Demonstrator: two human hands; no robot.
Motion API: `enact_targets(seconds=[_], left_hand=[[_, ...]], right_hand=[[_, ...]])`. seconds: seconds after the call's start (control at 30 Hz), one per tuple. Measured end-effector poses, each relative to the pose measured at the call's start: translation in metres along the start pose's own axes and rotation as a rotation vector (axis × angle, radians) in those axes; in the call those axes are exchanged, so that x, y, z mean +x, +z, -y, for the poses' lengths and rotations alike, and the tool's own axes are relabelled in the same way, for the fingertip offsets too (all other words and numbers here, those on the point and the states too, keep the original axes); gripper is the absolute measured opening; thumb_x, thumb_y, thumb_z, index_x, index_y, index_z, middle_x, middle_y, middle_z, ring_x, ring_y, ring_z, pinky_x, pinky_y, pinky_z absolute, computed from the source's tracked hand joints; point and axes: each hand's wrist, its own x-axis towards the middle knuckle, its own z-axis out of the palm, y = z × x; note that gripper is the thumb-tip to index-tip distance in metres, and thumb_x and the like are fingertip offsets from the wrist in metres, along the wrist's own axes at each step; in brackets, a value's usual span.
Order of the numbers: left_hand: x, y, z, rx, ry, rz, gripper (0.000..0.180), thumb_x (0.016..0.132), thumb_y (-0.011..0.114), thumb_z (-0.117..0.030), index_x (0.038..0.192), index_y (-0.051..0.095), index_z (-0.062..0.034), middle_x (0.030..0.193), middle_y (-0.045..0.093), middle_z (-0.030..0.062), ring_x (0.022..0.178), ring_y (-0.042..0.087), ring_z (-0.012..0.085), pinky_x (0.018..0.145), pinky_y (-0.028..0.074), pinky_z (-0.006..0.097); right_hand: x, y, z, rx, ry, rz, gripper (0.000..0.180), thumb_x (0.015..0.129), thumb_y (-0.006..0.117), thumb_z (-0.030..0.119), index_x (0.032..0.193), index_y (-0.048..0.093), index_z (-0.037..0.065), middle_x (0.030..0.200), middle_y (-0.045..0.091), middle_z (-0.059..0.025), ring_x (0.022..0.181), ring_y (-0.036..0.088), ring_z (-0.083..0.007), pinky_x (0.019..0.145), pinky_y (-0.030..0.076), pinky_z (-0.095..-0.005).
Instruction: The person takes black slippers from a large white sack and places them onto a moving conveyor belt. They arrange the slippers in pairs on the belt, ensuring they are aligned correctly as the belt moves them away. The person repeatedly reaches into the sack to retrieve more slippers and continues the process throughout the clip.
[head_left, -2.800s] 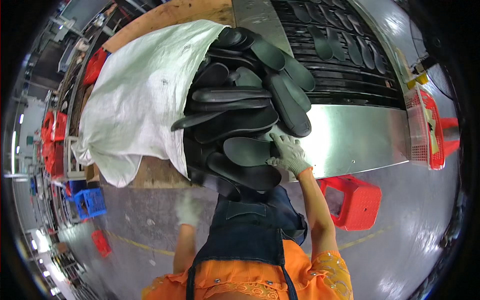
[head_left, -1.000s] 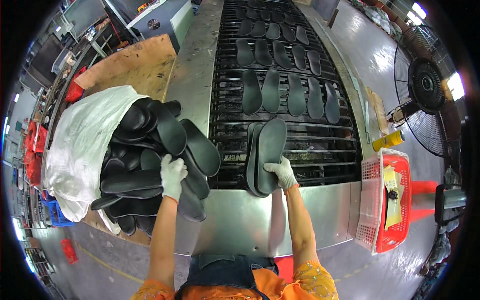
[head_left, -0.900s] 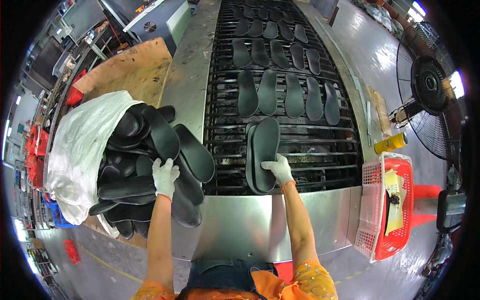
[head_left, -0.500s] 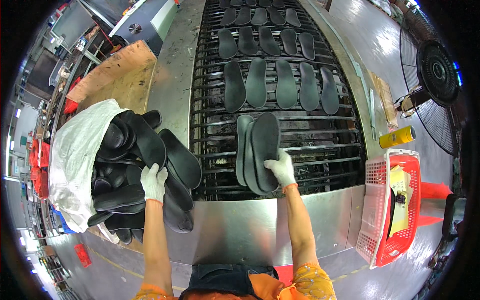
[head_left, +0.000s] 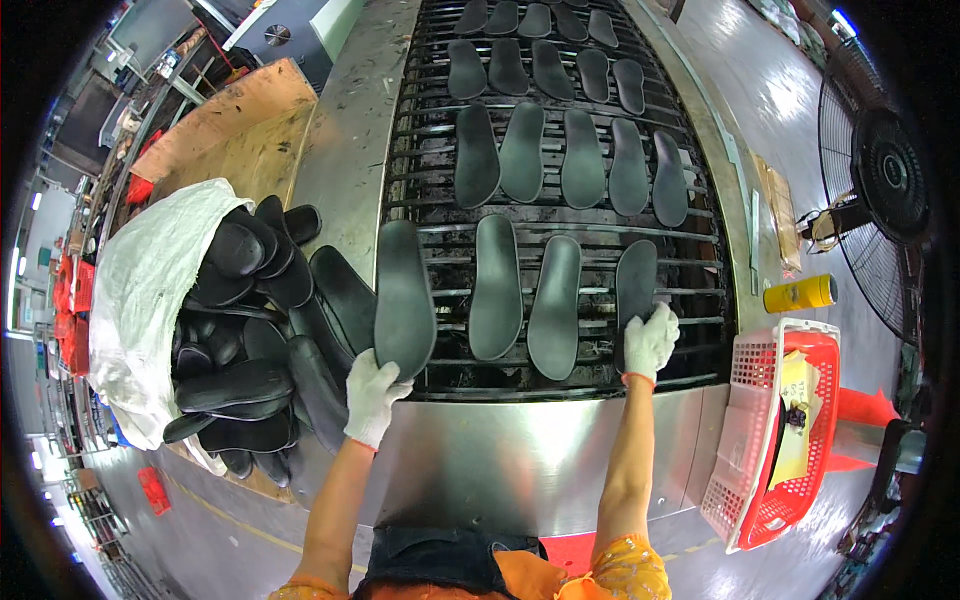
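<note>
My left hand (head_left: 375, 402), in a white glove, pinches the lower end of a black insole (head_left: 405, 295), held upright at the left edge of a bed of dark metal bars (head_left: 455, 385). At the right side of the bars, my gloved right hand (head_left: 650, 340) grips the lower part of another black insole (head_left: 636, 272). Between the hands, two separate insoles, one (head_left: 496, 290) further left and one (head_left: 555, 310) further right, lie on the bars. Rows of several more insoles (head_left: 582, 165) extend beyond. Left of my left hand, loose insoles (head_left: 235, 390) spill from a white woven sack (head_left: 135, 310).
A steel plate (head_left: 500, 450) edges the near side of the bars. On the right are a yellow bottle (head_left: 800, 294), a white basket (head_left: 735, 460) with a red one (head_left: 820, 440), and a large fan (head_left: 890, 170). A wooden board (head_left: 220, 120) stands behind the sack.
The stack in my right hand has been spread into separate insoles on the bars, and that hand has moved right. My left hand has brought an insole from the pile; the rows have shifted slightly.
</note>
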Motion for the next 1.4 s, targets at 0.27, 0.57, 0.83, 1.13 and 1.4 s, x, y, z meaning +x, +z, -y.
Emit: enact_targets(seconds=[0.27,0.57,0.83,1.13,1.4], left_hand=[[0.023,0.044,0.007,-0.019,-0.058,0.028,0.025,0.086,0.053,0.001,0.109,0.058,0.0071,0.099,0.068,0.0129,0.07,0.067,0.0166,0.056,0.06,0.027],[0.016,0.032,0.01,-0.059,-0.077,0.015,0.034,0.084,0.057,-0.002,0.117,0.055,0.0061,0.102,0.066,0.0133,0.079,0.067,0.0185,0.069,0.061,0.032],[0.019,0.048,0.018,-0.111,-0.006,0.111,0.037,0.089,0.056,-0.001,0.125,0.05,0.002,0.111,0.065,0.0118,0.084,0.069,0.017,0.067,0.062,0.031],[0.029,0.017,0.013,0.521,0.361,-0.125,0.038,0.087,0.068,-0.005,0.124,0.062,-0.001,0.112,0.065,0.0095,0.091,0.065,0.016,0.085,0.053,0.03],[0.047,-0.039,0.016,0.824,0.434,-0.53,0.05,0.076,0.076,-0.001,0.124,0.064,-0.0081,0.119,0.057,0.0084,0.099,0.058,0.0184,0.083,0.052,0.029]], right_hand=[[-0.002,0.047,0.158,0.605,-0.471,0.252,0.039,0.086,0.062,0.023,0.12,0.063,0.004,0.116,0.065,-0.019,0.113,0.06,-0.0383,0.097,0.048,-0.0461],[0.031,0.119,0.292,0.294,-0.869,0.037,0.034,0.085,0.066,0.033,0.109,0.063,0.008,0.108,0.067,-0.013,0.102,0.062,-0.0357,0.084,0.05,-0.0505],[-0.124,0.039,0.174,1.229,-0.322,0.999,0.063,0.084,0.074,0.009,0.139,0.048,-0.006,0.129,0.061,-0.0145,0.122,0.056,-0.0176,0.102,0.046,-0.0319],[0.025,0.007,-0.026,1.032,0.058,0.064,0.054,0.082,0.062,-0.005,0.136,0.055,-0.006,0.128,0.064,-0.0148,0.114,0.06,-0.0208,0.103,0.046,-0.0326],[0.106,0.039,-0.097,1.159,0.171,0.152,0.049,0.085,0.056,-0.011,0.134,0.056,-0.007,0.12,0.068,-0.0121,0.102,0.066,-0.0198,0.094,0.05,-0.0305]])
